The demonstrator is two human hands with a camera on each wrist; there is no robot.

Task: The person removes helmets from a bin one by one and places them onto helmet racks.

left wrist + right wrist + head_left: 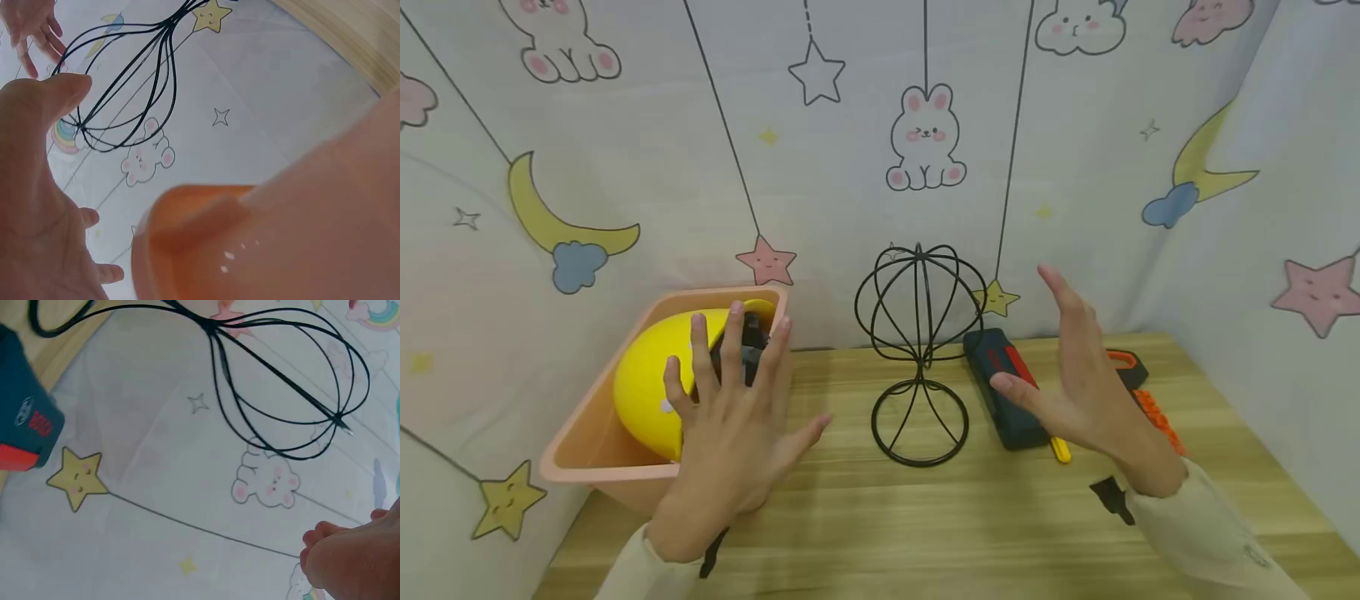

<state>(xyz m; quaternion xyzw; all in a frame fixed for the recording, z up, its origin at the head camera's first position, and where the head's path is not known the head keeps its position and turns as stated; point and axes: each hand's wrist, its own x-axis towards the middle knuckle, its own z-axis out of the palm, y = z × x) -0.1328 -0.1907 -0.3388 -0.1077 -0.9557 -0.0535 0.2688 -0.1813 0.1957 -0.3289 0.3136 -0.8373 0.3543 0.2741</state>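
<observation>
My left hand (726, 433) is held with fingers spread, overlapping the near right side of a peach plastic bin (568, 467) in the head view. Inside the bin lies a yellow helmet (647, 375), its dark inner parts partly hidden behind the fingers. My right hand (1086, 383) is raised at the right, thumb apart from the fingers, holding nothing. Between the hands stands an upright black wire stand (919, 367) with a round cage top and a ring base. It also shows in the left wrist view (167, 25) and the right wrist view (210, 325), apart from both hands.
A dark teal case (1011, 408) with a red strip lies on the wooden table (865, 533) beside the stand. A yellow strip (1061, 450) pokes out near it. Behind the right hand are a black-and-orange item (1127, 362) and an orange jagged piece (1159, 417). A patterned curtain (850, 183) hangs behind.
</observation>
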